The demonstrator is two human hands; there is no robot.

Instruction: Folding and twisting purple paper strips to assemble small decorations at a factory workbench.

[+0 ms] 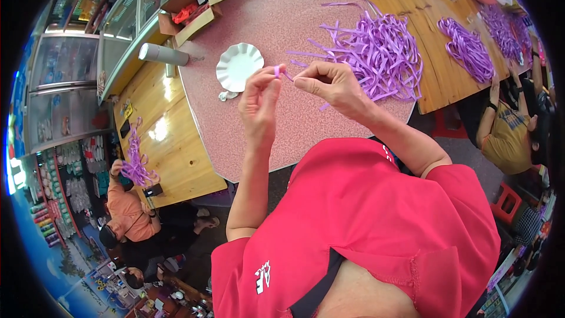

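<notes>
My left hand (259,103) is raised over the pink speckled table, its fingers pinched on a narrow purple ribbon (277,72). A small fold of the ribbon stands up at those fingertips. Close by on the right, my right hand (334,84) pinches the ribbon between thumb and forefinger, with a short stretch running between the two hands. A white scalloped plate (239,66) lies just beyond my left hand, with a small crumpled white piece (227,95) at its near edge. Past my right hand spreads a loose heap of purple ribbons (382,53), several strands trailing left.
A grey cylindrical bottle (163,55) and an open cardboard box (191,12) with red contents are at the far left. Purple ribbon bundles (466,50) lie on the wooden table at right. A person in orange (126,215) handles ribbons at left; another person (506,132) is at right.
</notes>
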